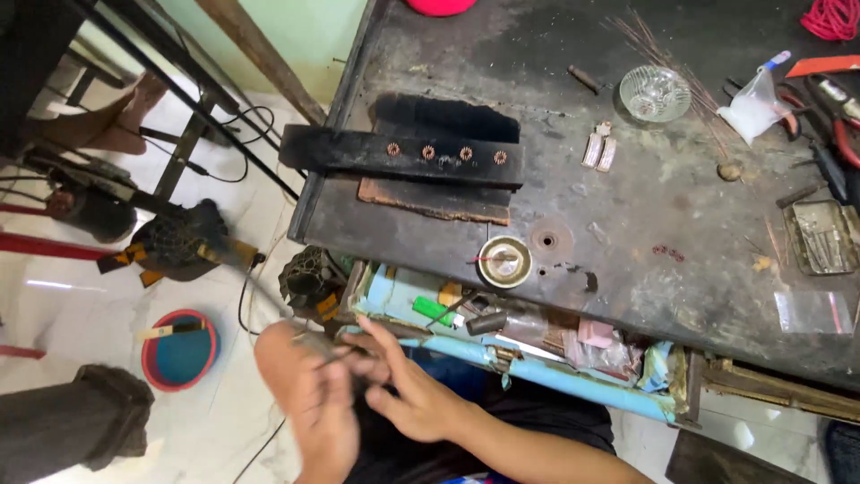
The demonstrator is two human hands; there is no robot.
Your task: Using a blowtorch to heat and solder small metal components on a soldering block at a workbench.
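A white tiled floor [72, 305] carries a red basin [179, 350] at left; a dark, scarred workbench [627, 224] fills the right, its open drawer [502, 358] crammed with clutter. Below the bench edge, the left hand [309, 403] and right hand [417, 394] meet, fingers pinching a thin dark rod [336, 351], blurred. A black wooden block [403, 157] overhangs the bench's left edge.

Small repair workshop, scorched workbench [627, 206], pliers [838, 121], open cluttered drawer [537, 345]
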